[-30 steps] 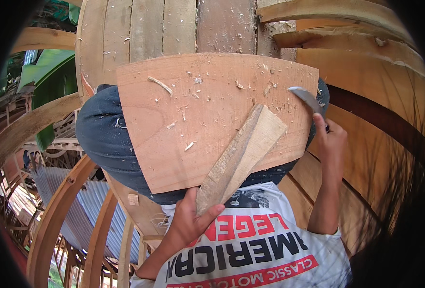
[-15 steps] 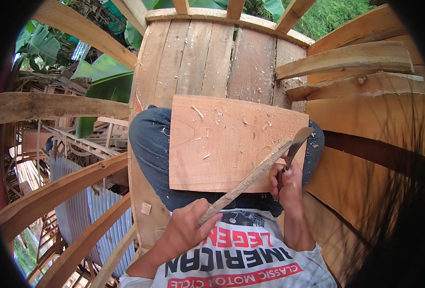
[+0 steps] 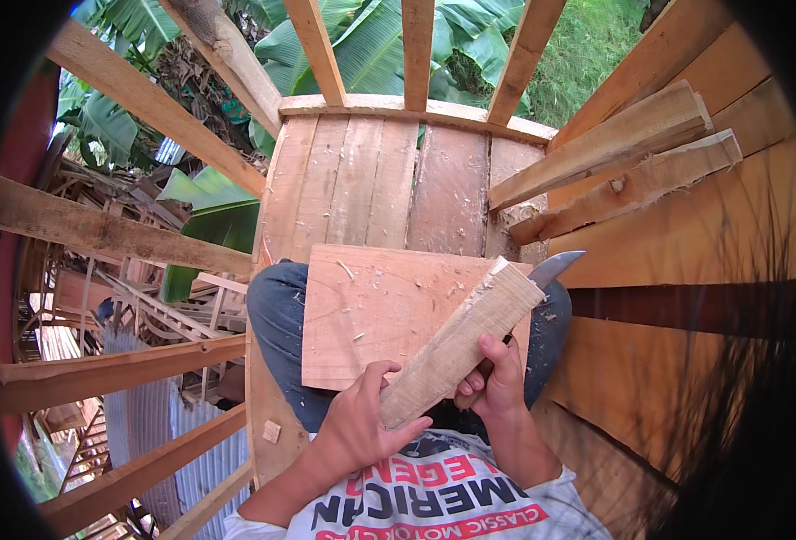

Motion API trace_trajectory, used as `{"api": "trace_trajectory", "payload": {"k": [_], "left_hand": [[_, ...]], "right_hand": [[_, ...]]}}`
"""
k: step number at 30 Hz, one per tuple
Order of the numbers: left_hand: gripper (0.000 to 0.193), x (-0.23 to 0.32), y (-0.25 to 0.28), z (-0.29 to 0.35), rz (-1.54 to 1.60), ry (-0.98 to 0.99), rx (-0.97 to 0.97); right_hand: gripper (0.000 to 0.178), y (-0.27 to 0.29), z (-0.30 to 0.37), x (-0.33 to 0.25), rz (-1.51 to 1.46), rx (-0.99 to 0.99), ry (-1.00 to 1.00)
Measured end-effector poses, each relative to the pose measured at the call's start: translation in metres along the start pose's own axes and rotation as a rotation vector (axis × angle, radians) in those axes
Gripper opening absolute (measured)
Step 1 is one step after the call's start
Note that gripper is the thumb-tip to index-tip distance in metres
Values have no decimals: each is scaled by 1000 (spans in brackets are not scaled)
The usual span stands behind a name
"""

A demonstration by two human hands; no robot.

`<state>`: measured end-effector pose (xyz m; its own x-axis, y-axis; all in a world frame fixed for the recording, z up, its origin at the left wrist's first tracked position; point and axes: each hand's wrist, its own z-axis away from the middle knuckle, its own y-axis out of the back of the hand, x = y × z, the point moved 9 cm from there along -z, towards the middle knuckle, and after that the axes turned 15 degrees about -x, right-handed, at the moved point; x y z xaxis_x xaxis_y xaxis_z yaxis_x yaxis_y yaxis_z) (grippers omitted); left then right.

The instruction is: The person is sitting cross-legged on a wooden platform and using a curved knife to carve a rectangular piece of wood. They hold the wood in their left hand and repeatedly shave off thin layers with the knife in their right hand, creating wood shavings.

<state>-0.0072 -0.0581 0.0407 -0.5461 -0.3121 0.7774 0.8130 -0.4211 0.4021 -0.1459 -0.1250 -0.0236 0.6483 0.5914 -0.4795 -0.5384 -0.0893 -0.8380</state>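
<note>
A flat, rough-sawn piece of wood [image 3: 461, 346] slants upward to the right over my lap, its broad face up. At its lower end my left hand [image 3: 357, 427] grips it, thumb along one edge and fingers by the other. My right hand [image 3: 501, 387] is closed on a knife, and its thumb touches the wood's right edge. The curved steel knife blade [image 3: 560, 265] sticks out past the wood's upper end; most of the handle is hidden by fingers and wood. Beneath lies a reddish wooden board [image 3: 362, 297] across my crossed legs, with shavings scattered on it.
Plank flooring [image 3: 353, 171] with shavings stretches ahead, edged by upright wooden slats [image 3: 416, 54]. Two rough wood pieces [image 3: 605, 144] lean at the right near orange-brown panels [image 3: 686, 225]. Corrugated metal sheets [image 3: 137, 432] lie below, beyond the left slats. A small wood offcut [image 3: 272, 432] rests by my left leg.
The piece of wood has turned from its narrow edge to its broad face. My right hand and the knife have moved lower, and the view has tilted up.
</note>
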Motion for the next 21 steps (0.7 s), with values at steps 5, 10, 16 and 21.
{"api": "trace_trajectory", "payload": {"k": [5,10,16,21], "left_hand": [[54,-30,-27,-16,127,65,-165],[57,-33,-29,-19,353,98,-191],[63,-38,-15,-21,462,149,-171],[61,-32,-3,-14,264,93,-136]], "right_hand": [[23,7,1,1,8,-6,-9],[34,22,5,-7,35,-98,91],[54,16,17,-40,1449,-152,80],[55,-4,20,-54,1874,13,199]]}}
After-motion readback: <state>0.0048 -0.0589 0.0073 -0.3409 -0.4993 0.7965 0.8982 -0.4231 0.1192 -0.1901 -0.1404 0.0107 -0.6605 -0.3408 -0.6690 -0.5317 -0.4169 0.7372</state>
